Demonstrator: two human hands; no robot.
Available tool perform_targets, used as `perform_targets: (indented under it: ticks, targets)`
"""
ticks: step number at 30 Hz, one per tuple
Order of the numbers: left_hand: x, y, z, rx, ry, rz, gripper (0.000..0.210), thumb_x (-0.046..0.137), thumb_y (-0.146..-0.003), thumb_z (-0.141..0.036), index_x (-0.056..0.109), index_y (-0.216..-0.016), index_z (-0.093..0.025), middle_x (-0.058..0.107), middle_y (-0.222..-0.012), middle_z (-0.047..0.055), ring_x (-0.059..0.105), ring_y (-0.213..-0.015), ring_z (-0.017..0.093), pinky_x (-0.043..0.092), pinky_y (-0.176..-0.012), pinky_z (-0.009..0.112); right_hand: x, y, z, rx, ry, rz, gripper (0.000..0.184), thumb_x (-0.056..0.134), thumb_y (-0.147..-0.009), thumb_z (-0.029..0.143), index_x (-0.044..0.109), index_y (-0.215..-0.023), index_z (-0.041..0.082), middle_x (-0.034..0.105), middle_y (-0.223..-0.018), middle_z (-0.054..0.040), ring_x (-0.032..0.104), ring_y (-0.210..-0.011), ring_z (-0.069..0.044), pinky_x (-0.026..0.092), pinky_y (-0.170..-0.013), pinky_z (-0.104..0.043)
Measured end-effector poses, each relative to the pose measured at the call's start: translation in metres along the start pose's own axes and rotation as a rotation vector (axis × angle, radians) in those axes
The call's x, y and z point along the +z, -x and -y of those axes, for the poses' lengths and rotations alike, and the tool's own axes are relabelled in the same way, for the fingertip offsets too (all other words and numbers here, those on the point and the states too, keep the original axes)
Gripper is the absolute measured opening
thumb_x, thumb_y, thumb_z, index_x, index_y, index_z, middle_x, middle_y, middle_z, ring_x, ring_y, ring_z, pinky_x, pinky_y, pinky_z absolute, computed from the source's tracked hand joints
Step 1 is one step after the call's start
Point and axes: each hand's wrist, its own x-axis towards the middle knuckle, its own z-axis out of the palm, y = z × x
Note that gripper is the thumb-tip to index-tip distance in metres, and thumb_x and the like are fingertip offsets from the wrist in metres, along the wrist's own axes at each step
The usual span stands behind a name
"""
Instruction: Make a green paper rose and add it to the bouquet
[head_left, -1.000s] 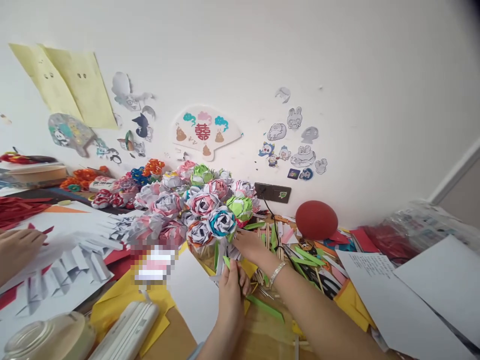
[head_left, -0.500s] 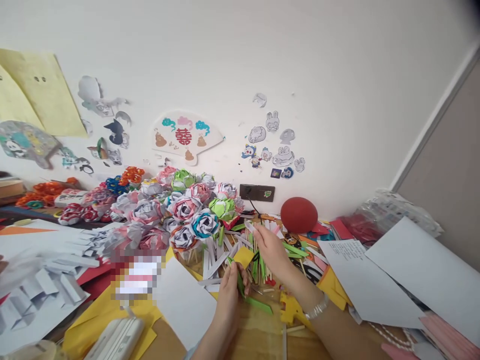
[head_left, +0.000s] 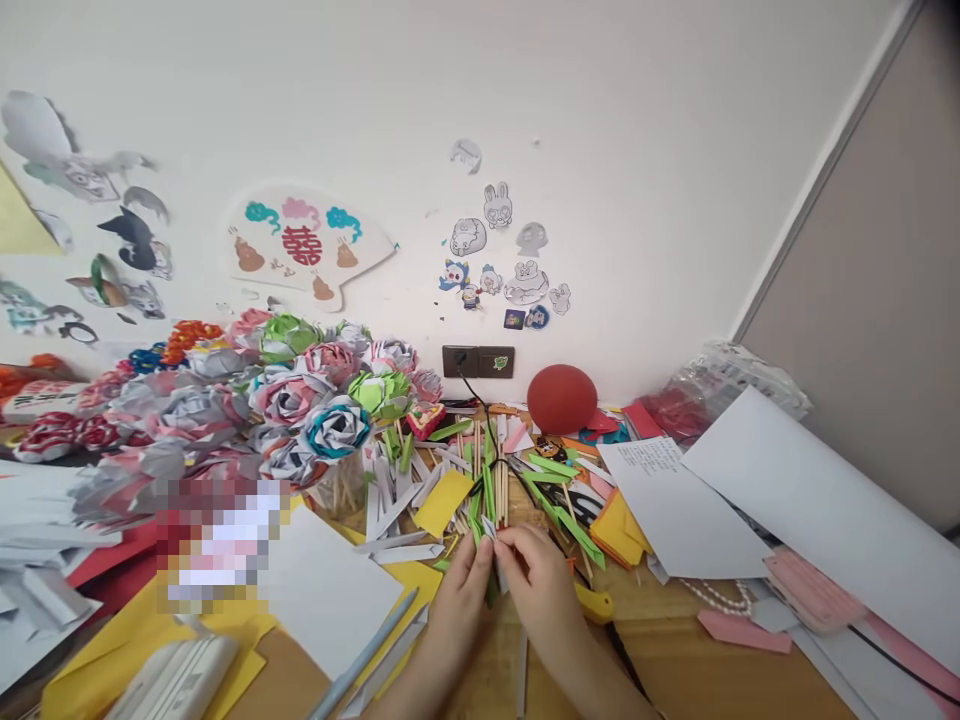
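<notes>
While a light brown wooden surface spans the bottom of the frame, a long off-white plastic block lies at the lower left on bright yellow paper, and a slim grey-blue stick slants just left of the bottom centre. At the lower centre, the left hand and the right hand meet, fingertips close together, pinching a small folded strip of white paper between them. Its lower part is mostly hidden by the fingers.

Just beside the right hand sits a yellow plastic object, partly covered. Farther right lie a string of white beads and a pink ribbed box. A blank white paper sheet rests left of the hands, near a pixelated patch that cannot be made out.

Beyond the fingertips, at the centre, spread thin pale wooden sticks, folded green paper strips and a yellow paper piece. A white sheet with handwriting lies at the right. Layered paper flowers in white, pink, green and blue crowd the left middle. Against the white wall stand a round red ball-like object and, at the right, a crumpled clear plastic bag. A dark socket panel is set above the clutter, and a white fan-shaped cutout hangs at the upper left.
</notes>
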Motion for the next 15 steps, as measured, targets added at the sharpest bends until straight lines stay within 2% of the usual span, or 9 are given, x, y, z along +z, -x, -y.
perform_targets:
  ticks: [3, 5, 8, 11, 15]
  targets:
    - [-0.001, -0.001, -0.003, -0.033, -0.012, 0.059, 0.045, 0.045, -0.082, -0.053, 0.061, -0.106, -0.019, 0.068, -0.102, 0.009, 0.057, -0.105, 0.026, 0.044, -0.089, 0.032, -0.002, 0.002, 0.002, 0.056, 0.032, 0.045, 0.022, 0.042, -0.084, 0.021, 0.059, -0.07, 0.017, 0.063, -0.068, -0.0044, 0.058, -0.064, -0.018, 0.043, -0.058, -0.027]
    - [0.0, 0.0, -0.004, -0.042, 0.011, 0.085, 0.044, 0.047, -0.08, -0.054, 0.062, -0.104, -0.02, 0.07, -0.088, 0.007, 0.061, -0.096, 0.026, 0.046, -0.084, 0.031, -0.004, 0.003, 0.002, 0.117, 0.017, 0.074, 0.019, 0.044, -0.083, 0.021, 0.062, -0.079, 0.017, 0.063, -0.065, -0.0032, 0.058, -0.059, -0.018, 0.043, -0.056, -0.027]
    - [0.002, 0.002, -0.007, -0.094, 0.127, 0.176, 0.039, 0.048, -0.08, -0.054, 0.063, -0.093, -0.02, 0.065, -0.056, 0.002, 0.063, -0.061, 0.021, 0.048, -0.062, 0.029, -0.008, 0.003, 0.003, 0.158, -0.033, 0.076, 0.023, 0.046, -0.08, 0.02, 0.063, -0.096, 0.018, 0.063, -0.065, -0.0018, 0.058, -0.057, -0.017, 0.045, -0.056, -0.027]
    - [0.006, 0.005, -0.011, -0.142, 0.298, 0.295, 0.034, 0.047, -0.082, -0.053, 0.057, -0.08, -0.021, 0.055, -0.039, -0.003, 0.049, -0.034, 0.014, 0.037, -0.042, 0.024, -0.01, 0.003, 0.003, 0.049, -0.016, 0.054, 0.026, 0.046, -0.08, 0.018, 0.065, -0.097, 0.02, 0.066, -0.078, -0.0053, 0.061, -0.072, -0.019, 0.048, -0.064, -0.029]
    - [0.008, 0.007, -0.017, -0.193, 0.498, 0.357, 0.033, 0.049, -0.082, -0.053, 0.049, -0.073, -0.021, 0.049, -0.035, -0.006, 0.044, -0.029, 0.012, 0.031, -0.037, 0.022, -0.014, 0.003, 0.005, -0.043, 0.012, 0.109, 0.031, 0.04, -0.085, 0.017, 0.065, -0.103, 0.02, 0.064, -0.083, -0.0071, 0.059, -0.079, -0.02, 0.049, -0.068, -0.031]
